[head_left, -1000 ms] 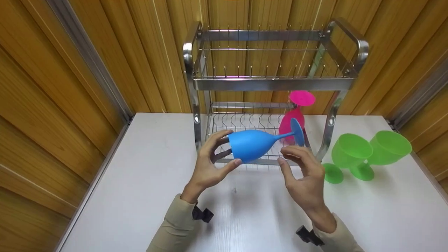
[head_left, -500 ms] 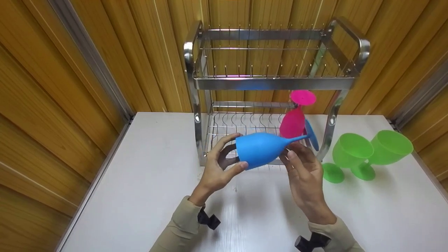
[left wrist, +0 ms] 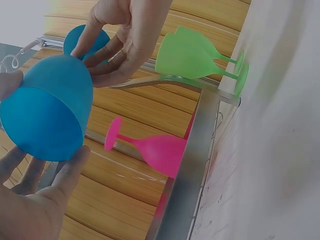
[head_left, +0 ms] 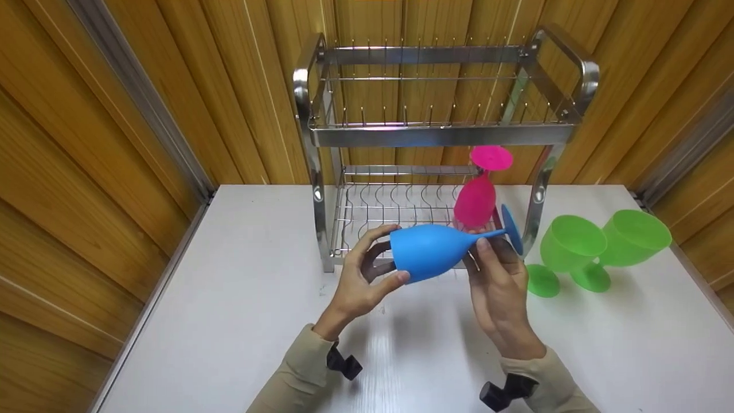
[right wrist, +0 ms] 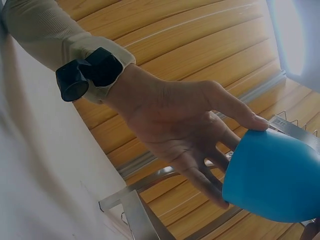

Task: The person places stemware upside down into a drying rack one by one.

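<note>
Held sideways near the front edge of the rack (head_left: 447,136), the blue goblet (head_left: 430,250), bowl gripped by the left hand (head_left: 361,285), stem pinched by the right hand (head_left: 498,289), could topple the pink goblet (head_left: 475,202) if its foot swings inward.

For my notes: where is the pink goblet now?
In the head view, the pink goblet is base up at the right end of the metal rack's lower shelf, just beyond the blue goblet.
</note>
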The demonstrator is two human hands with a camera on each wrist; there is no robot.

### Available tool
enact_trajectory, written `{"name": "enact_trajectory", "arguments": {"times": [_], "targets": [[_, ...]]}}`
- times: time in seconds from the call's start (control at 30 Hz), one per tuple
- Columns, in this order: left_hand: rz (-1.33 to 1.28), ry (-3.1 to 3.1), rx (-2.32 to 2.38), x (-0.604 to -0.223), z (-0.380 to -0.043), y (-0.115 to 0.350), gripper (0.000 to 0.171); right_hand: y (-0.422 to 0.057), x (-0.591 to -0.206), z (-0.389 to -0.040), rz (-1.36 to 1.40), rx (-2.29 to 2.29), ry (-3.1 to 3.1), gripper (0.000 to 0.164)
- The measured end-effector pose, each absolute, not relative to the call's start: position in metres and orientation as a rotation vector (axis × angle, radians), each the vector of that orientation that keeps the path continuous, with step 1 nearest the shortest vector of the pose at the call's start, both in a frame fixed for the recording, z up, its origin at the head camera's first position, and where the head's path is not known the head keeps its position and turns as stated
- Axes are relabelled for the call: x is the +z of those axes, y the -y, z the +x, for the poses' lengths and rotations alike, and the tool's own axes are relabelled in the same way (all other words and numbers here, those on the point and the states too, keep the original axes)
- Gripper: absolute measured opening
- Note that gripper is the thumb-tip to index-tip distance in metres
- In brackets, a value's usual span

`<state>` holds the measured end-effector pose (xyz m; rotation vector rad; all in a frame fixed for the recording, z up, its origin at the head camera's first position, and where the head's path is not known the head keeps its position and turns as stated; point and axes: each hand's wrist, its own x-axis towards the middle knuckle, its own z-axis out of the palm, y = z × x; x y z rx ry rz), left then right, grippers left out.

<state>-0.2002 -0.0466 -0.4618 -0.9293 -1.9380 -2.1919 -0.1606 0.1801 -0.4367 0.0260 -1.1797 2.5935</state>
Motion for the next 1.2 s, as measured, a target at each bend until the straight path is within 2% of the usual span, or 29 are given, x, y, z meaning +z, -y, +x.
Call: {"name": "enact_trajectory", "arguments": {"times": [0.3, 0.47, 0.77, 0.93, 1.2], "targets": [[-0.906, 1.958, -2.213, -0.462, -0.200, 0.047, 0.082, -0.181, -0.436, -0.162, 0.008, 2.608, 1.169, 0.029], [-0.923, 1.969, -2.200, -0.459, -0.200, 0.050, 0.082, -0.180, -0.432, -0.162, -0.012, 2.575, 1.214, 0.032], [-0.963, 1.979, -2.016, -0.449, -0.213, 0.075, 0.077, -0.184, -0.422, -0.173, 0.046, 2.432, 1.293, 0.024], [-0.879, 2.031, -1.798, -0.445, -0.222, 0.097, 0.070, -0.186, -0.418, -0.188, 0.136, 2.312, 1.359, 0.023], [-0.663, 1.950, -1.672, -0.446, -0.236, 0.122, 0.055, -0.186, -0.418, -0.208, 0.166, 2.085, 1.580, 0.033]]}}
